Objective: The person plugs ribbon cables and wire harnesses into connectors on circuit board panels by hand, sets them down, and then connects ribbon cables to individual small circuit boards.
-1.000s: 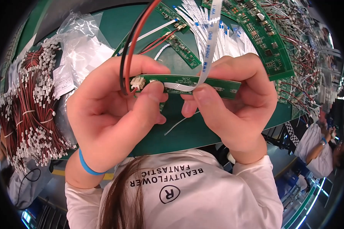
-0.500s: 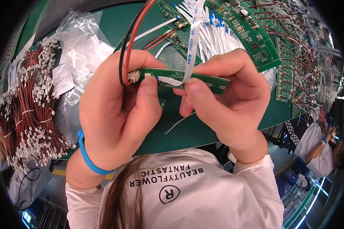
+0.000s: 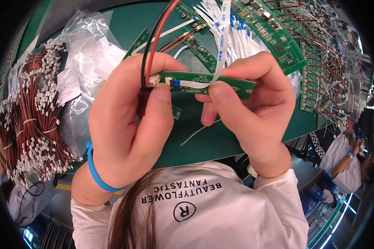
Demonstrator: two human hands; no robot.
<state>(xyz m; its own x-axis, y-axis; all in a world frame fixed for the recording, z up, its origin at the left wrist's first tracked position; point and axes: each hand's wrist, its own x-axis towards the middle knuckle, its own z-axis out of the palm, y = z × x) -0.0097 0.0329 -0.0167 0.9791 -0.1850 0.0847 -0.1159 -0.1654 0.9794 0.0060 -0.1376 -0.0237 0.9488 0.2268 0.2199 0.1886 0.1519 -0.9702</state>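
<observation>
Between both hands I hold a narrow green circuit board [image 3: 195,77] level above the mat. My left hand [image 3: 131,112] is closed on its left end, the thumb tip just below a small white connector. A red and black wire pair [image 3: 157,39] rises from a plug at that end. My right hand [image 3: 251,99] pinches the right part of the board, its thumb pressing near the bend of a white flat ribbon cable [image 3: 222,50]. The cable's blue-tipped end lies at the white connector; whether it is fully seated I cannot tell. From the bend, the cable runs upward.
A larger green circuit board [image 3: 274,37] hangs close at the upper right. Bundled red and black wires [image 3: 37,120] and a clear plastic bag [image 3: 89,45] lie left. White ribbon cables [image 3: 239,35] and wired boards [image 3: 316,79] cover the far and right sides of the green mat [image 3: 187,143].
The board has shifted slightly right in my hands, with its wires and cable. My left thumb has moved off the connector, so the cable's blue end shows more fully.
</observation>
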